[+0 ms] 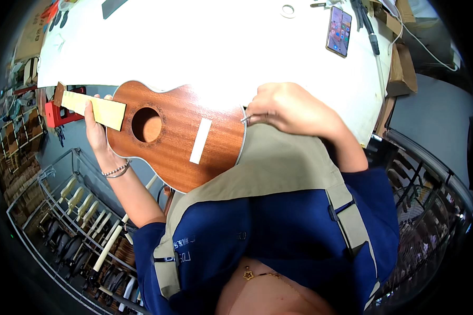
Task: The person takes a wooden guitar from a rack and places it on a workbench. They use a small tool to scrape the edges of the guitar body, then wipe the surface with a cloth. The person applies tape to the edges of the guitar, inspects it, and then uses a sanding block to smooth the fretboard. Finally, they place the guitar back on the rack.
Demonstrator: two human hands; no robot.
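A brown wooden ukulele (176,144) without strings lies across in front of me, its soundhole facing up and its neck pointing left. Pale yellow tape or paper (109,110) covers the fretboard, and a white strip (201,140) sits on the top. My left hand (95,131) is wrapped around the neck, thumb over the near side, with most fingers hidden beneath. At the rounded lower end of the body, my right hand (286,107) is closed with its fingers curled. A small thin metallic piece (245,119) shows at its fingertips, too small to name.
The white worktable (194,42) lies beyond the ukulele. On it are a phone (339,31), a tape roll (287,10) and a dark flat block (113,7). A rack of instrument necks (84,205) stands at left, and a metal wire rack (420,189) at right.
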